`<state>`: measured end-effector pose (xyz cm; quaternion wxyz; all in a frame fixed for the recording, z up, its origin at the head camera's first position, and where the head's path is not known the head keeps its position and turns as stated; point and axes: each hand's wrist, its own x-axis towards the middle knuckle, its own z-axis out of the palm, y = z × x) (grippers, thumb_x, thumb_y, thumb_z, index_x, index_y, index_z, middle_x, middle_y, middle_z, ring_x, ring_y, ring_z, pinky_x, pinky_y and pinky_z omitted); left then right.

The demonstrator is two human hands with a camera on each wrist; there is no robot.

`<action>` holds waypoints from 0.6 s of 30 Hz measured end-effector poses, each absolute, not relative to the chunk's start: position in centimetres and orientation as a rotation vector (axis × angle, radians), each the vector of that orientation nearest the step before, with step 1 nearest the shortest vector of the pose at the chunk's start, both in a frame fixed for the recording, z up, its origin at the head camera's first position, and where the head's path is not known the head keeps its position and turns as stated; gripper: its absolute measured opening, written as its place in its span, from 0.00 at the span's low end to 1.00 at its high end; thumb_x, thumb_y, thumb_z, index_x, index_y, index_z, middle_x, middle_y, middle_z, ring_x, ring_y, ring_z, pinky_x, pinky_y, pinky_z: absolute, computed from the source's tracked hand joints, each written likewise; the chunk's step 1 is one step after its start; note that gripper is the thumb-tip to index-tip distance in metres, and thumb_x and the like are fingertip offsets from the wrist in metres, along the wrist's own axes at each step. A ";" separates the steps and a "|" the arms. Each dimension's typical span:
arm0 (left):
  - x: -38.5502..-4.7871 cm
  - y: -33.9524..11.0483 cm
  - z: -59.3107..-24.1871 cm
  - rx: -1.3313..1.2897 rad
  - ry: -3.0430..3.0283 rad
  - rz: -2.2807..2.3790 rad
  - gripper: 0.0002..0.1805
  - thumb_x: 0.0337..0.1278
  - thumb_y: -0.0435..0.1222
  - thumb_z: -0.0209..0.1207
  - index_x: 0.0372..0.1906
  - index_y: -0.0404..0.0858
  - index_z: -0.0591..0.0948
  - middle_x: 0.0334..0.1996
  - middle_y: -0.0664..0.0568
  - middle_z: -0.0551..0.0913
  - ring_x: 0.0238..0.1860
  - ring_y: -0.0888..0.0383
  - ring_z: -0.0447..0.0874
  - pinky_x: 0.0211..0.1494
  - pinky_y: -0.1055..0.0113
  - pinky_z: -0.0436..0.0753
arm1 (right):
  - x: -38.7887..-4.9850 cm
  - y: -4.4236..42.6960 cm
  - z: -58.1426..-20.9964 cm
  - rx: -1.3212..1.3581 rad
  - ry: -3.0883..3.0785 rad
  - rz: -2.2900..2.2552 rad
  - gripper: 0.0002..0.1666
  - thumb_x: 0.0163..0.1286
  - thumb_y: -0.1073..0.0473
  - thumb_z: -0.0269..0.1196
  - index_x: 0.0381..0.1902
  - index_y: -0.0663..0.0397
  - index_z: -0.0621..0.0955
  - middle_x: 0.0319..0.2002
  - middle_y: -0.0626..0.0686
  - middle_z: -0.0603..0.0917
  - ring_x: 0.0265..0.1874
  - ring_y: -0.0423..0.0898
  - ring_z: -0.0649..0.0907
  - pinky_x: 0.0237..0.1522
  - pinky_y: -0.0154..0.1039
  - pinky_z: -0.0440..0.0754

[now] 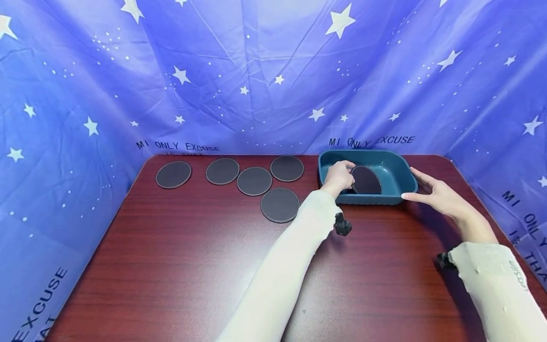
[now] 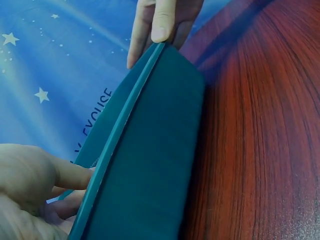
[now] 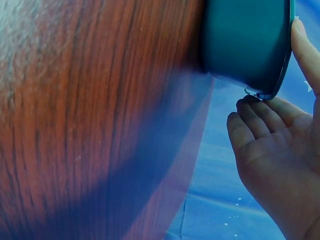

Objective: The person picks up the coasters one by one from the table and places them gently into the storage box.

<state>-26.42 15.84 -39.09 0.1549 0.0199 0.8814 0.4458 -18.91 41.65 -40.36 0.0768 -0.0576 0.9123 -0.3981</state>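
A teal rectangular basin [image 1: 371, 199] stands at the back right of the table. My left hand [image 1: 339, 176] reaches into its left part and pinches the left edge of a dark round coaster [image 1: 366, 180], which looks tilted inside. In the left wrist view the basin wall hides that coaster and some of the fingers. At the basin's right end, my right hand [image 1: 440, 194] is spread around the near corner. Its thumb touches the rim, and its fairly straight fingers [image 3: 257, 120] lie against the end wall.
Several more dark round coasters with stitched rims lie flat left of the basin; the nearest coaster [image 1: 279, 205] is beside the left sleeve. A blue star-patterned cloth [image 1: 252, 95] hangs behind the reddish-brown table [image 1: 171, 266] and along both sides.
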 end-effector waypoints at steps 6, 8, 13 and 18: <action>-26.4 15.7 -38.8 0.100 2.595 1.130 0.22 0.65 0.34 0.62 0.62 0.54 0.81 0.58 0.62 0.83 0.52 0.64 0.83 0.41 0.75 0.82 | -19.0 41.7 -40.3 -0.162 2.727 -1.192 0.52 0.71 0.57 0.64 0.80 0.55 0.44 0.76 0.73 0.51 0.76 0.61 0.57 0.49 0.07 0.64; -26.3 15.6 -38.7 0.118 2.591 1.124 0.23 0.65 0.35 0.63 0.63 0.54 0.80 0.59 0.62 0.82 0.58 0.63 0.80 0.50 0.74 0.82 | -19.0 41.7 -40.3 -0.158 2.725 -1.195 0.52 0.71 0.57 0.64 0.80 0.55 0.44 0.76 0.73 0.51 0.76 0.61 0.57 0.49 0.07 0.64; -26.1 15.2 -38.5 0.158 2.514 1.263 0.24 0.60 0.35 0.67 0.62 0.49 0.80 0.58 0.59 0.83 0.59 0.60 0.81 0.56 0.71 0.82 | -19.0 41.7 -40.3 -0.153 2.723 -1.190 0.53 0.72 0.57 0.63 0.80 0.56 0.44 0.76 0.73 0.51 0.76 0.64 0.57 0.49 0.07 0.63; -26.1 14.9 -38.7 0.193 2.414 1.358 0.27 0.60 0.34 0.67 0.65 0.47 0.78 0.62 0.57 0.81 0.61 0.57 0.79 0.58 0.67 0.83 | -19.0 41.7 -40.3 -0.152 2.723 -1.193 0.52 0.72 0.57 0.63 0.80 0.55 0.44 0.77 0.72 0.51 0.76 0.64 0.56 0.49 0.07 0.63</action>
